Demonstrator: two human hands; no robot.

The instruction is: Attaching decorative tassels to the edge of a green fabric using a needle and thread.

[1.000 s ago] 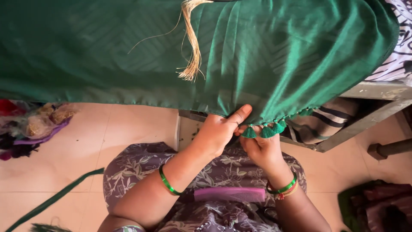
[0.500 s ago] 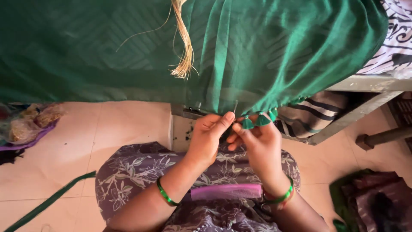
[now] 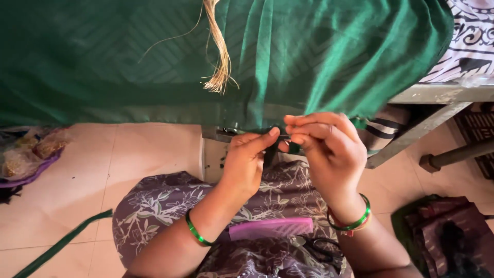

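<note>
The green cloth (image 3: 319, 56), draped across the upper frame off a bed edge (image 3: 437, 95), is judged soft, light and slippery, best gripped at its lower hem. That hem is pinched at mid-frame between the fingertips of the left hand (image 3: 247, 159) and the right hand (image 3: 329, 146), held close together with wrists bent upward above the lap, where a pink comb (image 3: 271, 228) is laid.

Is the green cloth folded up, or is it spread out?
Spread out. The green cloth drapes wide over the bed frame, its lower edge hanging down to the left hand and right hand.
</note>
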